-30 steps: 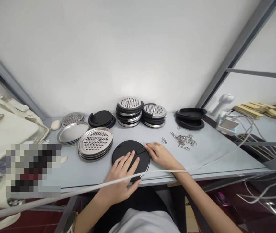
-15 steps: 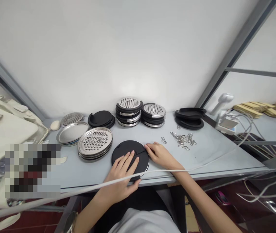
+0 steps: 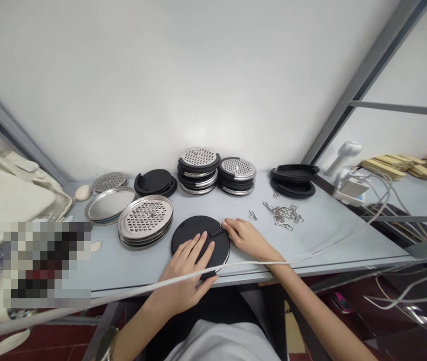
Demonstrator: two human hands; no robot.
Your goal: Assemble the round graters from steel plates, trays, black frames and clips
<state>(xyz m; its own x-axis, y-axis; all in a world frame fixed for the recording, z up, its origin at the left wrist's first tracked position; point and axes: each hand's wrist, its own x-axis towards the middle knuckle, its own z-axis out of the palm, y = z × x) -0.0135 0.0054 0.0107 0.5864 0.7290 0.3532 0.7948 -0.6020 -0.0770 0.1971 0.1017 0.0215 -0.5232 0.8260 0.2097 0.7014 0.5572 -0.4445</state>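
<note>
A black round disc (image 3: 188,234) with a thin shiny metal edge lies on the table in front of me. My left hand (image 3: 189,265) rests across its top, fingers spread and flat, thumb by the near rim. At the disc's right edge, the thumb and fingers of my right hand (image 3: 241,236) are pinched together. A small glint shows at those fingertips, but what they hold is too small to make out. To the right of this hand lie a single metal clip (image 3: 252,215) and a loose heap of metal clips (image 3: 284,213).
Stacked perforated grater discs (image 3: 148,218) and plain metal discs (image 3: 110,203) stand left. Behind are black holders (image 3: 155,183) and two stacks of graters in holders (image 3: 198,173) (image 3: 238,169). More black holders (image 3: 294,173) sit back right. A white cable (image 3: 311,258) crosses in front of my arms.
The view has shifted slightly. Both hands stay at the black disc, the left flat on top and the right pinching at its right edge, with hardly any movement.
</note>
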